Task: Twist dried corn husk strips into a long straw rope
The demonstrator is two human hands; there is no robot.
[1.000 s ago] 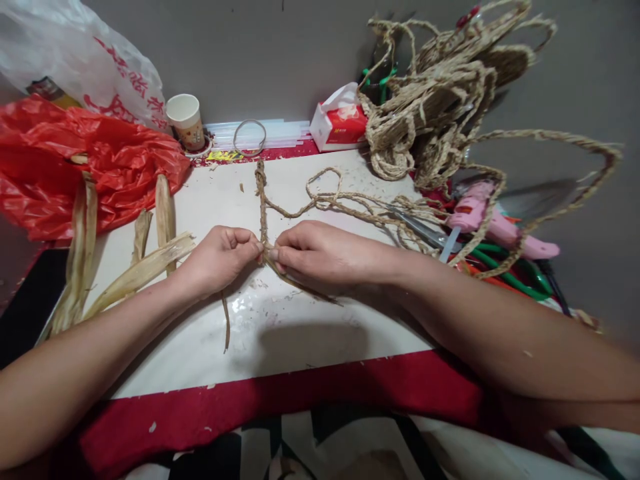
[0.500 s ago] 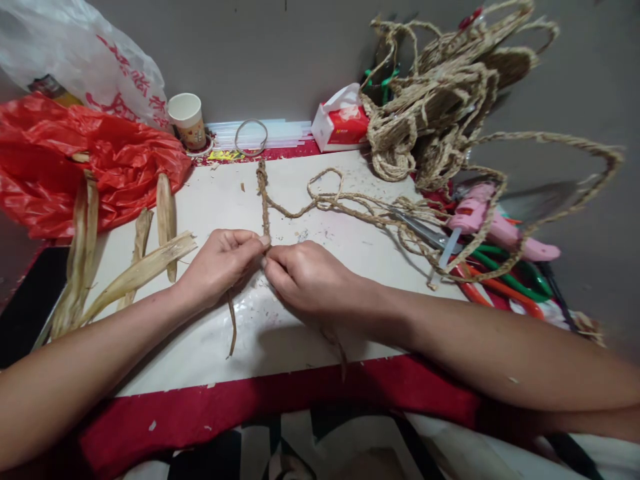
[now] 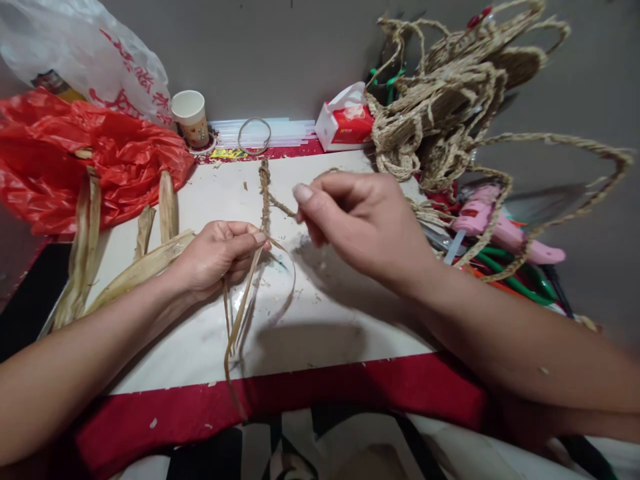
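Surrounding items, left to right
We identify a red plastic bag [image 3: 130, 150], a printed white bag [image 3: 65, 33] behind it, a paper cup [image 3: 193, 123], translucent sticks [image 3: 293, 133] with a ring [image 3: 239, 138] on them, a tissue box [image 3: 351, 127] and a pink glue gun [image 3: 473, 212].

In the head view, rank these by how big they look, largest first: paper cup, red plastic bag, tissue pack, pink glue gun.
1. Red plastic bag
2. Tissue pack and pink glue gun: too close to rank, as rope partly covers the gun
3. Paper cup
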